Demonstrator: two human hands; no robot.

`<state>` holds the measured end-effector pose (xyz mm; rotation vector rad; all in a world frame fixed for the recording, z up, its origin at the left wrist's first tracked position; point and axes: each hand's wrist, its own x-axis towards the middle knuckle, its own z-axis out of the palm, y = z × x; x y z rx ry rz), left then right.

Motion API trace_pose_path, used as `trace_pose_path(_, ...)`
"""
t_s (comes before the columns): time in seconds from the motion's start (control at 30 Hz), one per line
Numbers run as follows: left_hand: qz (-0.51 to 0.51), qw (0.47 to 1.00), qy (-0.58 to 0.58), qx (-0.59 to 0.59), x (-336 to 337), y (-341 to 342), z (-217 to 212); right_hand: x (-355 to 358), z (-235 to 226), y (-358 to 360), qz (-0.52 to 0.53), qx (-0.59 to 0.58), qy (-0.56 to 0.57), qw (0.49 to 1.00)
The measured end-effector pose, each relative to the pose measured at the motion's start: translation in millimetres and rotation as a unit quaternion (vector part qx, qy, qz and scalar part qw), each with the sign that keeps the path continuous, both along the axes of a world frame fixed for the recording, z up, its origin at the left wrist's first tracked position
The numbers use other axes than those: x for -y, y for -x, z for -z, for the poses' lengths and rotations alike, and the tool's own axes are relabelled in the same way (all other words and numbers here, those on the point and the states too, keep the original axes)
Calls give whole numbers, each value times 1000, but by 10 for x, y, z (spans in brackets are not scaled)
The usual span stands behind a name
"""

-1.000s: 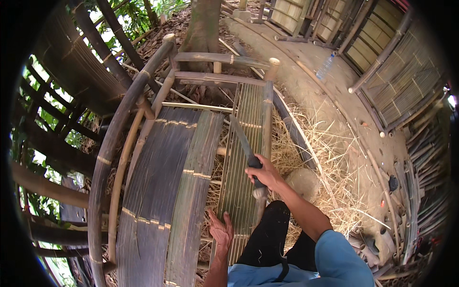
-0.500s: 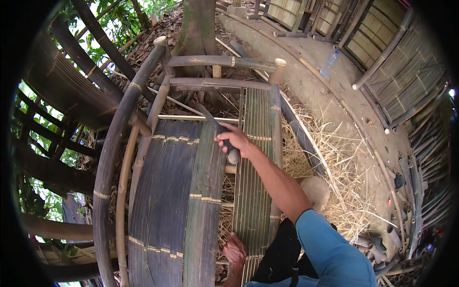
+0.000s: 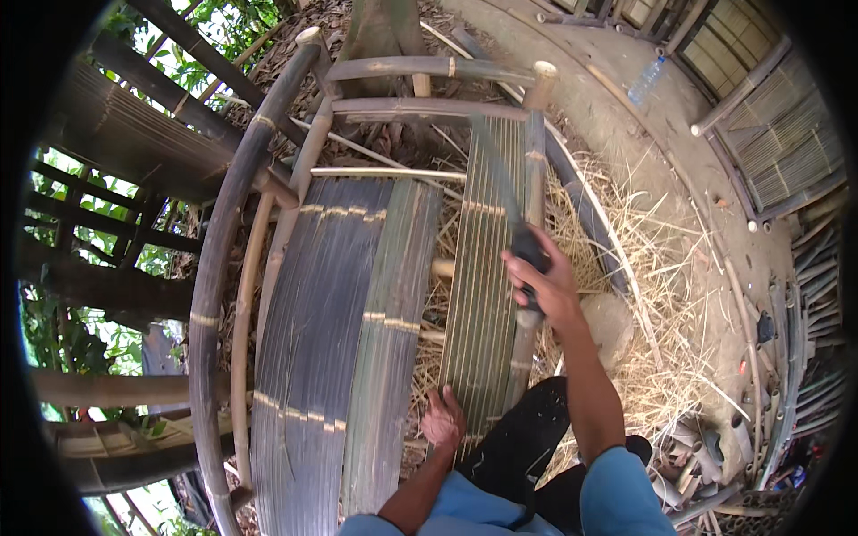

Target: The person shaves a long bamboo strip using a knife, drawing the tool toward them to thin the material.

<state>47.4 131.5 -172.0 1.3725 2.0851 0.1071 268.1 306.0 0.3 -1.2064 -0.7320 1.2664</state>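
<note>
My right hand (image 3: pixel 552 284) is closed around the dark handle of a large knife (image 3: pixel 497 171). Its long blade points away from me, slanting over the far part of a narrow green split-bamboo panel (image 3: pixel 483 268). Beside that panel's near left edge is my left hand (image 3: pixel 441 418), its fingers apart and seemingly touching the edge. A wider dark bamboo panel (image 3: pixel 317 286), joined by a greenish strip (image 3: pixel 391 268), lies left of the gap. Both panels rest within a bamboo bench frame (image 3: pixel 211 268) and have pale notched bands across them.
Pale bamboo shavings (image 3: pixel 643 295) cover the ground to the right, around a round stone-like block (image 3: pixel 606 326). A plastic bottle (image 3: pixel 645 82) lies farther off. A tree trunk (image 3: pixel 386 36) stands behind the bench, and bamboo pieces (image 3: pixel 809 357) are piled at the far right.
My right hand has swung the knife rightward, from above the gap to over the green panel and its right rail. My left hand stays by the panel edge. The view has shifted.
</note>
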Motion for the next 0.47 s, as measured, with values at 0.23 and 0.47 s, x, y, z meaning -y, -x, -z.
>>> trace_pose_path(0.23,43,993,-82,76,91,232,147,2106,135,-233,106,-5,34,994)
trace_pose_path(0.47,314,915,-239,-81,625,1210,-515,3594,380,-356,170,11,77,982)
